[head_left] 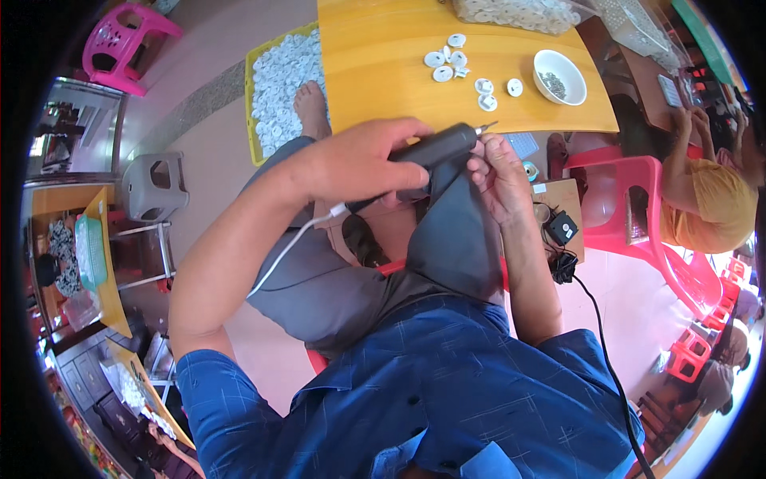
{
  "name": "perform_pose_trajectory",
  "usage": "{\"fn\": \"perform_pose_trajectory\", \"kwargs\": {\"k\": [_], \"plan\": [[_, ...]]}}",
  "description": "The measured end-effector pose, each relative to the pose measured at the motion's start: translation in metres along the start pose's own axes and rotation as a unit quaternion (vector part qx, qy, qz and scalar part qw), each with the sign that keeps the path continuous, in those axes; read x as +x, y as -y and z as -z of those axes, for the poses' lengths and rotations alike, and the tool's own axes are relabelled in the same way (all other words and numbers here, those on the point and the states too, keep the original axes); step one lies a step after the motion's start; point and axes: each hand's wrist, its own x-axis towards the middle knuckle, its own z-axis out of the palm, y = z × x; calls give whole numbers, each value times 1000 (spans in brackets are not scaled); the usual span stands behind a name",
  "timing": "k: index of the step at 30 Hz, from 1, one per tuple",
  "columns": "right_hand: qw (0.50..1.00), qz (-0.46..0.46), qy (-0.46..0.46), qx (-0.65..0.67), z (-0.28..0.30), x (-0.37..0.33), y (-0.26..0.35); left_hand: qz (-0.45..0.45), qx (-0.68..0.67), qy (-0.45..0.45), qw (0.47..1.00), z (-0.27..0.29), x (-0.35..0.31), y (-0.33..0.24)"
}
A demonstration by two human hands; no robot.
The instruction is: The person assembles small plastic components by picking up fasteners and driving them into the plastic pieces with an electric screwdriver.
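Currently in the left hand (359, 160): a black electric screwdriver (435, 152), just off the near edge of the yellow wooden table (375, 72), above the person's thighs.
Left fingers: curled around the screwdriver's body, the thumb along its side.
Metal bit (487, 127): points to the right, its tip overlapping the table's near edge in this view.
White cable (279, 259): runs from the screwdriver's rear end, on the side away from the table.
Right hand (503, 180): just below the bit, short of the table's near edge; thumb and forefinger are brought together at the tips, the other fingers bent; whether they pinch something small, I cannot tell.
White plastic discs (442, 73): two loose groups and a single one, on the table's right half.
White bowl (575, 89): near the table's right edge, with small metal pieces (552, 83) inside.
Yellow crate (250, 128): left of the table, full of similar white pieces (279, 84), with a bare foot (313, 108) at its right side.
Black power adapter (562, 228): below the table's right end, on a small wooden surface (565, 194).
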Motion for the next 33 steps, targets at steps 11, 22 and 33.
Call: {"fn": "perform_pose_trajectory", "kwargs": {"k": [11, 22, 33], "plan": [[999, 9, -5, -50, 0, 2, 2, -19, -111, -114, 987, 50, -37, 3], [1000, 8, 17, 11, -3, 2, -1, -68, -105, -306, 944, 79, -146, 31], [995, -7, 77, 67, 1, 3, -6, -73, 50, -331, 939, 42, -150, 19]]}}
